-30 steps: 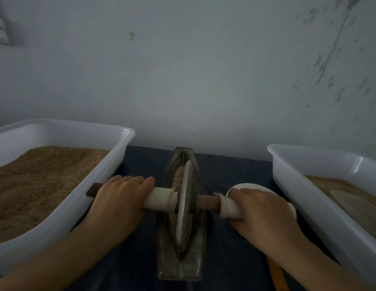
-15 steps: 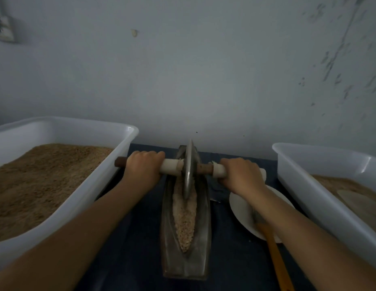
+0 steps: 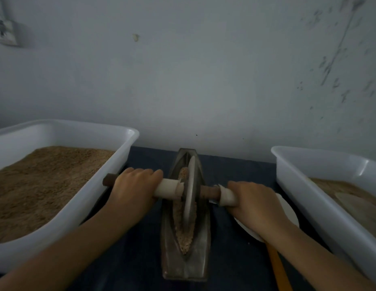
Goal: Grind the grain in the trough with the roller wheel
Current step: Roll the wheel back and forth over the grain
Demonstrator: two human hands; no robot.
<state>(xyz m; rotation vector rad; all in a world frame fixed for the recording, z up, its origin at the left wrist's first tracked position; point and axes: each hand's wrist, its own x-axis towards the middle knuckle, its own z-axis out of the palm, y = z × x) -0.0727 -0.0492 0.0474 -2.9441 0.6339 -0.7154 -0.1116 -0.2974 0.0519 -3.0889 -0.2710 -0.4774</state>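
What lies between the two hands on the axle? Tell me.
In the head view, the roller wheel stands between the left hand and right hand, in the trough of grain.

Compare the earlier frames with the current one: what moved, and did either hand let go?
The roller wheel went from mid-trough to the far end, then came back toward mid-trough, over the grain. Left hand and right hand kept their grip on the axle. Both white tubs and the plate stayed put.

Dim, flat light with a bluish cast; soft shadows, slight overall blur, wide-angle bending at the edges.
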